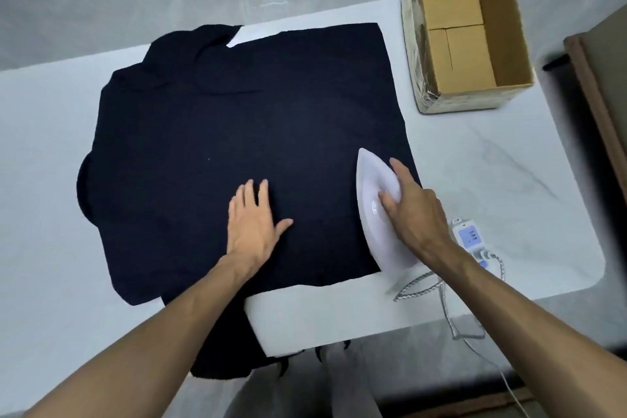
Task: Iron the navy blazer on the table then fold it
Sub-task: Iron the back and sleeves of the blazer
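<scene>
- 1 blazer [244,132], navy, spread flat on the white desk [492,180]; one part hangs over the near edge.
- 1 iron [376,207], white, sole down on the blazer's right near corner, tip pointing away.
- 1 cardboard box [468,34], open, far right on the desk.
- 1 small display unit [470,237] (plug and braided cord attached) just right of the iron.
- Left hand [252,222]: fingers straight, palm flat on the blazer.
- Right hand [410,207]: fingers curled round the iron, gripping it.
</scene>
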